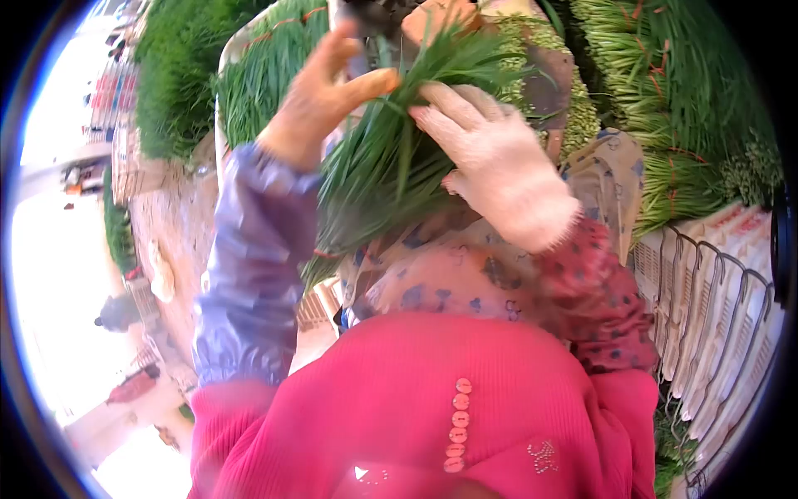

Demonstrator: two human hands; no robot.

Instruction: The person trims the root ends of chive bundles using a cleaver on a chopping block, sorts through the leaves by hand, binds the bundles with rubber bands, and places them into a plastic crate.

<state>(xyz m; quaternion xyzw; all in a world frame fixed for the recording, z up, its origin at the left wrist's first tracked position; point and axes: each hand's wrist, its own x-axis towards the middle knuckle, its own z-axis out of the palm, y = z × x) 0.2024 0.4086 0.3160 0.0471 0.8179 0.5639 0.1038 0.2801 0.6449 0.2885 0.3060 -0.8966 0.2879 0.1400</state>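
A loose bunch of long, flat-leaved greens, resembling garlic chives (366,187), lies across my lap at the centre. My right hand (495,158), in a pale fuzzy glove, is laid over the bunch's right side with its fingers bent onto the leaves; part of its grip is hidden. To the left, my left hand (320,100) wears an orange-tan glove. Its fingers and thumb are apart, and the thumb tip reaches the edge of the leaves. Blur softens its fingertips. Below the bunch, a patterned apron (440,283) covers my lap.
Banded bundles of greens (278,71) lie at upper left, and more bundles (665,91) at upper right. An orange block (440,21) sits beyond the bunch. White plastic crates (715,308) are stacked at right. Feathery greens (179,87) stand farther left.
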